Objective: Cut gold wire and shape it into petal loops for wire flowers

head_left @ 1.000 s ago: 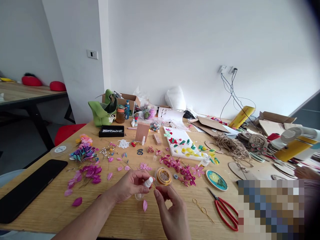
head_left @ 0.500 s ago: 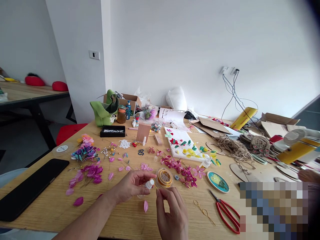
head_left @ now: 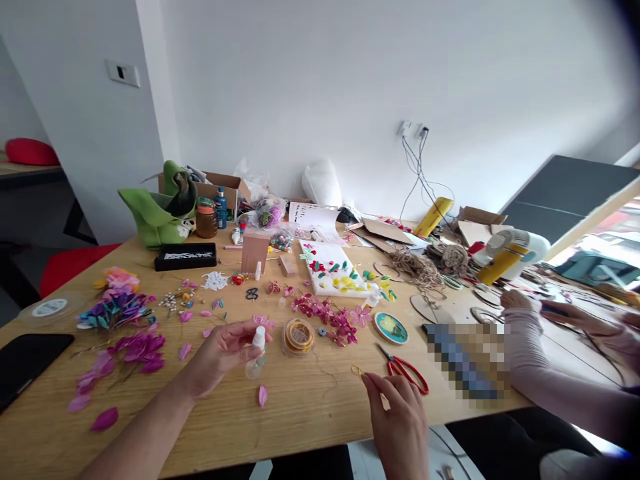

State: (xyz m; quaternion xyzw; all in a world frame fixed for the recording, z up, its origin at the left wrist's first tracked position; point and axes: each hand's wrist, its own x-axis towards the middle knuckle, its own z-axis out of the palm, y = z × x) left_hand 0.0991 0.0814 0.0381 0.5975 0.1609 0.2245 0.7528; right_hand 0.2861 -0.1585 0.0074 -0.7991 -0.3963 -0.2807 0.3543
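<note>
My left hand [head_left: 227,353] has its thumb and fingers around a small clear bottle [head_left: 256,363] with a white top. The bottle is upright, its base at the tabletop. My right hand [head_left: 400,417] pinches a twisted gold wire [head_left: 357,370] at the table's front; its looped end shows beyond my fingertips. Between the hands sits a clear round case [head_left: 299,337] with coiled gold wire inside. Red-handled scissors [head_left: 407,373] lie just beyond my right hand. A loose pink petal [head_left: 263,395] lies in front of the bottle.
Pink flower sprays [head_left: 325,315] and a round painted plaque [head_left: 391,329] lie behind the hands. Purple petals and flowers [head_left: 140,347] spread at left, near a black tray-like slab [head_left: 30,363]. A co-worker's arms [head_left: 540,360] reach in from the right.
My right hand has left the coil case, moved right and taken hold of the gold wire lying there. The bottle stands straighter in my left hand. The view has turned right.
</note>
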